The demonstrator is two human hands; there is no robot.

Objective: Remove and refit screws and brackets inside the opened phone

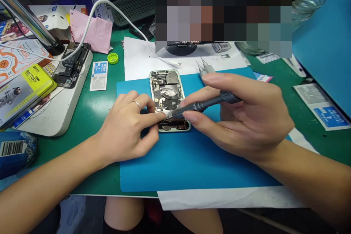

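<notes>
Blue mat (175, 168) under opened phone (168, 93), internals (157, 95) still seated; my left hand (126, 124) (grip unclear) with forefinger (153, 117) straight onto it, right hand (249, 117) pinching dark tool (195, 107) above it.

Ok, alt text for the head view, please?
An opened phone lies on a blue mat; the person's right hand holds a dark screwdriver-like tool at it, and the left hand has its fingers at the phone's lower part. To the left on the green table are another opened phone and packaging.
</notes>
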